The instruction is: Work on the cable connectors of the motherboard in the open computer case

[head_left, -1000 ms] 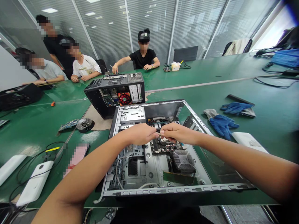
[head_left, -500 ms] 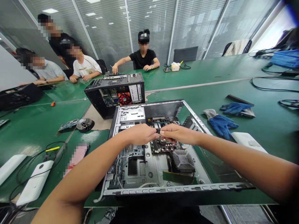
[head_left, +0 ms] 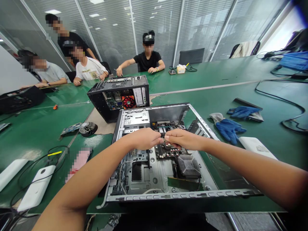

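Observation:
A desktop computer case (head_left: 183, 195) lies on its side before me, its interior exposed. Over the motherboard (head_left: 166, 154) inside it, my left hand (head_left: 145, 138) and my right hand (head_left: 184, 138) meet, fingertips nearly touching. Both are closed in a pinch. Something small and light-coloured shows between the fingertips, too small and covered to name. Below my right hand, a finned CPU cooler (head_left: 189, 166) rests on the case floor beside a green strip-like board (head_left: 184, 183). Part of the motherboard is hidden behind my hands.
Behind stands another open computer tower (head_left: 99, 104) with a red fan (head_left: 128, 101). Blue-and-grey gloves (head_left: 228, 128) and a white power bank-like block (head_left: 257, 147) lie at right. At left are a round cooler (head_left: 88, 129), white blocks (head_left: 37, 187) and cables. Several people sit or stand across the table.
My hands stay almost still over the motherboard. The standing person at the back left has shifted right, and a seated person has raised a hand. A black cable at right has moved.

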{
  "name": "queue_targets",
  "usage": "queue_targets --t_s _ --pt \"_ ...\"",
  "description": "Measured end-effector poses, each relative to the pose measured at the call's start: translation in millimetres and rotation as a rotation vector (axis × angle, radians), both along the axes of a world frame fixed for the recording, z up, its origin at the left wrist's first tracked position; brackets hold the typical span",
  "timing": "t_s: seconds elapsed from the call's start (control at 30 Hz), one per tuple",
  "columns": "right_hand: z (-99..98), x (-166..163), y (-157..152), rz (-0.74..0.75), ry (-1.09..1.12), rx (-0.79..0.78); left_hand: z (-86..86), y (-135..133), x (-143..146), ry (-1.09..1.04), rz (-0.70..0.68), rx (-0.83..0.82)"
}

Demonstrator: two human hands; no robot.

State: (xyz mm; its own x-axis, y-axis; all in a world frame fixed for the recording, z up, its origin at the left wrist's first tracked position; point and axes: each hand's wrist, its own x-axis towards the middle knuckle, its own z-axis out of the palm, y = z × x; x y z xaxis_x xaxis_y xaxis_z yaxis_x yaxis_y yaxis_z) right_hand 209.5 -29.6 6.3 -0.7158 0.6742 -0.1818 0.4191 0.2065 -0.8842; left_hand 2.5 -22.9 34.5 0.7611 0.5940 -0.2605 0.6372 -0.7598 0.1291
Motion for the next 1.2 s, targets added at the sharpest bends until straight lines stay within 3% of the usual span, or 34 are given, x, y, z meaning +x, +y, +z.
queue_targets --t_s 0.2,0.6,0.83,1.2 --pt "1.4 -0.3 0.3 -0.034 -0.058 0.069 1.1 0.4 0.6 0.010 -0.002 0.016" --pt "-0.8 0.5 0.1 0.004 0.007 -0.029 1.0 -0.7 0.1 0.004 0.016 0.002" --pt "2.6 -1.0 -0.8 -0.041 -0.057 0.063 1.7 -0.1 0.4 0.018 0.008 0.035" --pt "0.6 0.1 0.3 0.022 0.031 -0.055 0.9 -0.2 0.0 0.016 -0.003 0.020"
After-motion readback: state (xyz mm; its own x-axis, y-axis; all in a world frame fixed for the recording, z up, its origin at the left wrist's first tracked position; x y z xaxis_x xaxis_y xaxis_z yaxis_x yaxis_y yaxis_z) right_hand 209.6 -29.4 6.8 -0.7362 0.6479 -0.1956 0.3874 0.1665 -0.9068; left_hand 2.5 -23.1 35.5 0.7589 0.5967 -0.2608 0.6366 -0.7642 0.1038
